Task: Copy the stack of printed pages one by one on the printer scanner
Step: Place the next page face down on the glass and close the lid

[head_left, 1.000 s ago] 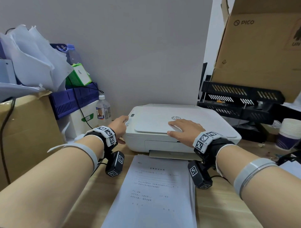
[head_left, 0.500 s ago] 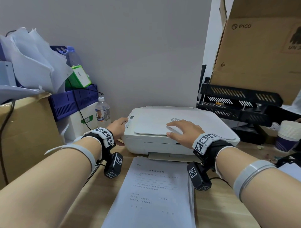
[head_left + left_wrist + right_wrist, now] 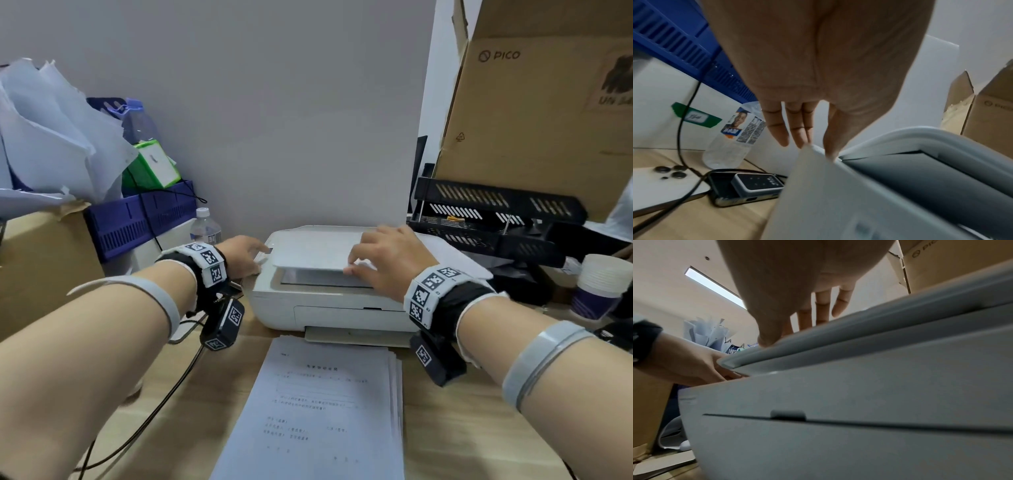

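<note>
Gripped at its front edge by the right hand point(image 3: 383, 260), thumb below and fingers laid across the top, the flat white plastic scanner lid point(image 3: 315, 251) of the white inkjet printer point(image 3: 329, 308) is held tilted up a little. The left hand point(image 3: 239, 257), fingers nearly straight, is pressed against the printer's left corner to steady it. 0.5 s ago the lid was lying flat under that right hand; now a strip of the scanner glass point(image 3: 322, 278) is exposed, so the opening step has been started. No sheet can be seen on the glass, which suggests the first copy is not yet made.

The stack of printed white pages point(image 3: 318, 411) is left untouched on the wooden desk point(image 3: 479, 428), just in front of the printer's output tray.

To the left, a clear plastic water bottle point(image 3: 205, 228) and a black cable point(image 3: 154, 411) are seen near the printer; black mesh document trays point(image 3: 493, 219) and a stack of paper cups point(image 3: 601, 284) are at the right. Nothing appears to block the lid's swing except the grey wall close behind, which may limit how far it can be opened.
</note>
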The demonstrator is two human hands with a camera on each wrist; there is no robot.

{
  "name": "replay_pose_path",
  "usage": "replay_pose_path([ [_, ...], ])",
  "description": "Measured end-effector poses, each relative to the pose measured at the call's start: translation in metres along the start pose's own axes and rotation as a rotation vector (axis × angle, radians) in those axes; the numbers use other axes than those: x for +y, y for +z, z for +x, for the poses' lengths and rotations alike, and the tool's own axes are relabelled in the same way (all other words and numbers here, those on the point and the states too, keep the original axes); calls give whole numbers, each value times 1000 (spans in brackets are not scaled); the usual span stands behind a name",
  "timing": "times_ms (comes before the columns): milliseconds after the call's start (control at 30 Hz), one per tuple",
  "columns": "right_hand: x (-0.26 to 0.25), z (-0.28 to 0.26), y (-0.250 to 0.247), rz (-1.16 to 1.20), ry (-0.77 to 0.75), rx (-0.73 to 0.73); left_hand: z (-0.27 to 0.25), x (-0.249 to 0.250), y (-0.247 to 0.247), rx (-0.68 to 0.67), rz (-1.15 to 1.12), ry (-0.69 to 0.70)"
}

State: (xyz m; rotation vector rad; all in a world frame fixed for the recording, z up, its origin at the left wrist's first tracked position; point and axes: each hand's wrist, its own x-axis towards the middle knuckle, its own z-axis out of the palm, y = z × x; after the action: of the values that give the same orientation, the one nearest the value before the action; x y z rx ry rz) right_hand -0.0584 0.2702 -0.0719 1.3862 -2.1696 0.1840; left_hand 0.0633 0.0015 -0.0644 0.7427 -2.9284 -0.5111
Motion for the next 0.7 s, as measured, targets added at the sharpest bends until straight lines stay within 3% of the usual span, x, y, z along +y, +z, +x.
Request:
replay_pose_path([
  [67, 6, 7, -3, -25, -43, 161, 10, 3, -9, 0, 34, 32],
  [167, 13, 24, -15, -85, -30, 310, 27, 7, -16, 61, -158, 119],
  [333, 18, 63, -36, -183, 83, 405, 55, 32, -22, 114, -632, 169],
  [433, 20, 77, -38, -120, 195, 424, 80, 45, -27, 192, -827, 150],
  [533, 24, 78, -29, 53, 275, 283, 104, 54, -30, 255, -928, 107],
  [700, 30, 63, -3, 223, 351, -189, 133, 68, -35, 227, -935, 55],
])
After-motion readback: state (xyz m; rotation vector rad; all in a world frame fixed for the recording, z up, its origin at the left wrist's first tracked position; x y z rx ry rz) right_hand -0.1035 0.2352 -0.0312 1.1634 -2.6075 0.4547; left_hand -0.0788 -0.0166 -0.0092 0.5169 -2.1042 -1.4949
